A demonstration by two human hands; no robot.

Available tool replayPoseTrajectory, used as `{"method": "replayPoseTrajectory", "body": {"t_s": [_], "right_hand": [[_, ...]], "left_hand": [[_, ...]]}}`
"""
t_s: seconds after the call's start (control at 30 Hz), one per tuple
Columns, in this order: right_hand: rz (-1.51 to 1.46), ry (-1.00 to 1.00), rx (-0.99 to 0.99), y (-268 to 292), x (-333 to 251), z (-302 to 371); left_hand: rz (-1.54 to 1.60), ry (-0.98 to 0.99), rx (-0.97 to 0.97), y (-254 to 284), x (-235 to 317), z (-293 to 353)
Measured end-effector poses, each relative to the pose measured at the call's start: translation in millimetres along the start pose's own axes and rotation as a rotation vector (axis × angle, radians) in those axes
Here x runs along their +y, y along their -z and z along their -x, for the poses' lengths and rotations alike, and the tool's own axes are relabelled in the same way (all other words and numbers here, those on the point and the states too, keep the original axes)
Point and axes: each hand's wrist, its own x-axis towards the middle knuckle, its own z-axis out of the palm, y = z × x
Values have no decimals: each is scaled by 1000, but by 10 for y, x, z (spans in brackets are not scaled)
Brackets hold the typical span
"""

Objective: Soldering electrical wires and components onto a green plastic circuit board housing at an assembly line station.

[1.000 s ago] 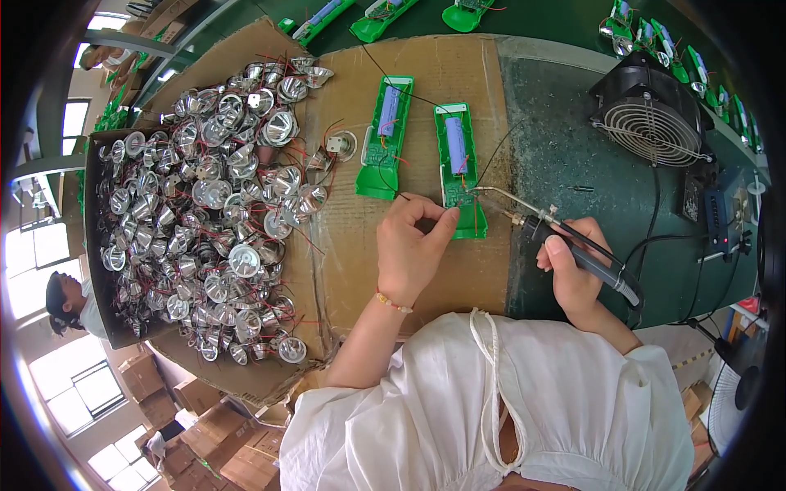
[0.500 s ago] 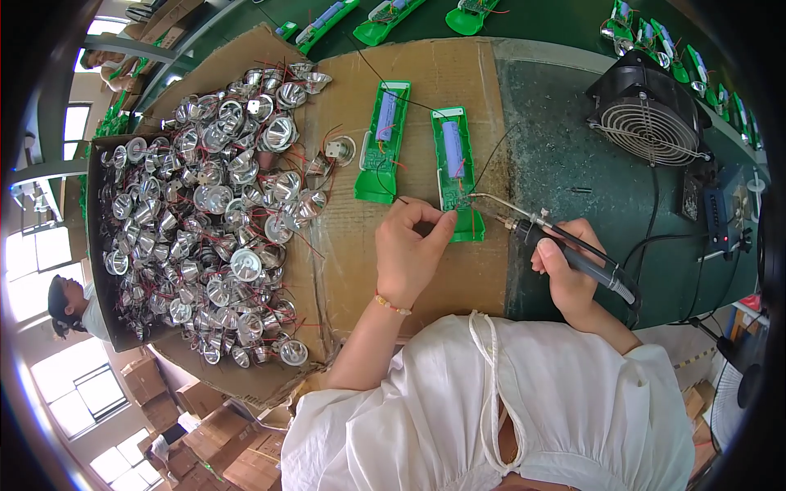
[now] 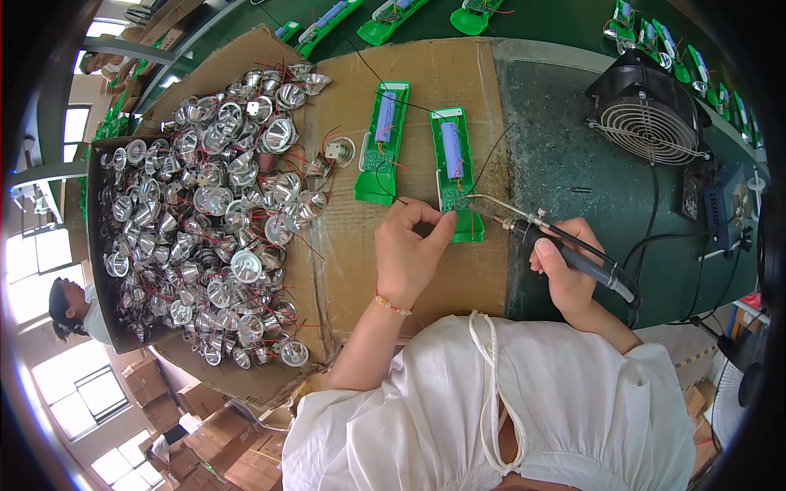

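Note:
My right hand (image 3: 571, 263) grips a black soldering iron (image 3: 580, 260) with a thin metal feed tube (image 3: 501, 203) fixed along it. Its tip and the tube's end point at the circuit board (image 3: 453, 195) in a green plastic housing (image 3: 467, 226), which also carries a purple cylindrical battery (image 3: 452, 150). Over the board's left edge, the thumb and forefinger of my left hand (image 3: 412, 237) are pinched on a thin black wire (image 3: 386, 182); the pinched end is hidden. A second green housing (image 3: 376, 188) with a battery lies just to the left.
A carton (image 3: 115, 245) heaped with silver reflector cups (image 3: 214, 200) trailing red wires stands at left. Cardboard (image 3: 442, 286) covers the bench's middle. A black fan (image 3: 647, 123) and a blue control box (image 3: 720, 219) stand at right. More green housings (image 3: 391, 20) line the back.
Both hands and the soldering iron stay almost in place. The iron's tip shows only a very slight shift to the left.

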Motion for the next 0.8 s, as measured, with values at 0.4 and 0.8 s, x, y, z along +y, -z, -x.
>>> {"method": "replayPoseTrajectory", "body": {"t_s": [0.4, 0.8], "right_hand": [[-44, -59, 3, -22, -10, -36], [-66, -99, 10, -70, 23, -56]], "left_hand": [[-26, 33, 24, 25, 34, 5], [0, 58, -2, 6, 68, -12]]}}
